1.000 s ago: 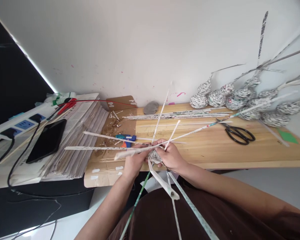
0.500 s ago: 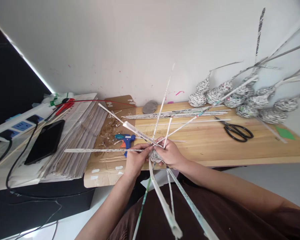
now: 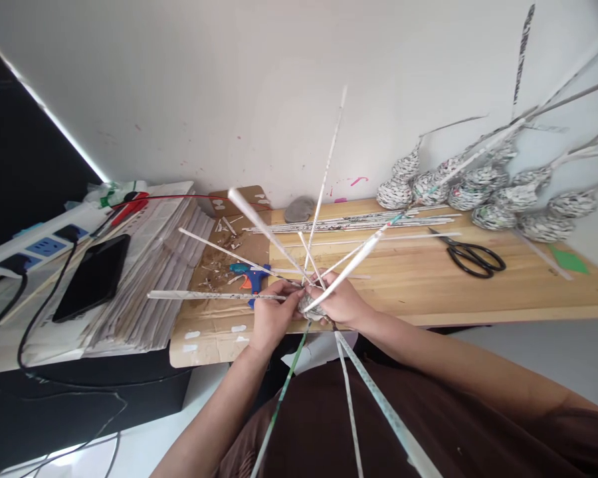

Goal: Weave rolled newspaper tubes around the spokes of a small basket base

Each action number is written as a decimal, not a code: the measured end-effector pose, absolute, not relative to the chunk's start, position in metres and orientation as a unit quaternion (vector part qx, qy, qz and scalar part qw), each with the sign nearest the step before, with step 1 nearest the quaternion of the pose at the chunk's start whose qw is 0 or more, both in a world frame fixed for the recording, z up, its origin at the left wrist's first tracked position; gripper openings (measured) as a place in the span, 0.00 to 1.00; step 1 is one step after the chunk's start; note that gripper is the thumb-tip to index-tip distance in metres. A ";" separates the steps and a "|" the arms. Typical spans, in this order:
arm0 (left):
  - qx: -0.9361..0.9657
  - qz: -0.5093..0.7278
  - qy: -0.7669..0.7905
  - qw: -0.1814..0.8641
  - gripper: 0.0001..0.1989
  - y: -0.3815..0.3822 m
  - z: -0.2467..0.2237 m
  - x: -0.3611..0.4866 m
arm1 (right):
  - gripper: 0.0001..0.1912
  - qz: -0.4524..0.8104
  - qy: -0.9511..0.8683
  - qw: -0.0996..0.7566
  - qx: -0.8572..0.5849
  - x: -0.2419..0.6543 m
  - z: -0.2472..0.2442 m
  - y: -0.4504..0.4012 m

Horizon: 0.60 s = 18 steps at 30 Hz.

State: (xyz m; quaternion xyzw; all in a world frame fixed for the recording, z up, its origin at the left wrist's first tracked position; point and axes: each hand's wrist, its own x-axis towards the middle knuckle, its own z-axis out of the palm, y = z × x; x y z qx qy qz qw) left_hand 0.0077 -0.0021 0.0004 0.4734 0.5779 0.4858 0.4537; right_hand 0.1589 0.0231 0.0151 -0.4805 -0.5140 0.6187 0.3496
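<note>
Between my hands, just over the table's front edge, is a small round piece woven from rolled newspaper strips [image 3: 311,307]. Long paper tubes fan out from it; a pale thick tube [image 3: 349,267] slants up to the right, and a bluish one [image 3: 379,398] runs down toward my lap. My left hand [image 3: 275,311] is closed on the left side of the woven piece, thumb and fingers pinching near its rim. My right hand [image 3: 343,302] grips the right side, its fingers partly hidden behind the tubes.
Black-handled scissors [image 3: 473,257] and a bundle of paper tubes [image 3: 353,224] lie on the wooden table [image 3: 508,299]. Several woven gourd shapes [image 3: 396,191] stand along the wall. On the left are a blue glue gun [image 3: 255,275], cardboard [image 3: 206,345], stacked newspapers [image 3: 154,285], a phone [image 3: 94,275] and a power strip [image 3: 47,247].
One thick tube that pointed down toward my lap now slants up to the right. Another thick tube on the upper left stands higher. Both hands stay on the woven piece.
</note>
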 end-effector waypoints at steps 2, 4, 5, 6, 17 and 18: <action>0.473 0.486 0.572 0.462 0.10 -0.003 0.002 0.008 | 0.11 0.620 -0.521 0.355 -0.466 0.160 0.012 0.024; 0.465 0.494 0.567 0.467 0.10 -0.003 0.004 0.008 | 0.12 0.620 -0.527 0.354 -0.460 0.161 0.010 0.026; 0.461 0.500 0.566 0.467 0.11 -0.003 0.004 0.008 | 0.12 0.618 -0.531 0.353 -0.460 0.161 0.009 0.026; 0.455 0.507 0.565 0.465 0.13 -0.003 0.003 0.008 | 0.11 0.614 -0.535 0.354 -0.459 0.161 0.009 0.027; 0.430 0.563 0.559 0.431 0.14 -0.003 0.008 0.012 | 0.08 0.602 -0.526 0.336 -0.499 0.157 0.022 0.023; 0.434 0.562 0.557 0.430 0.14 -0.003 0.008 0.012 | 0.07 0.606 -0.519 0.335 -0.501 0.156 0.023 0.023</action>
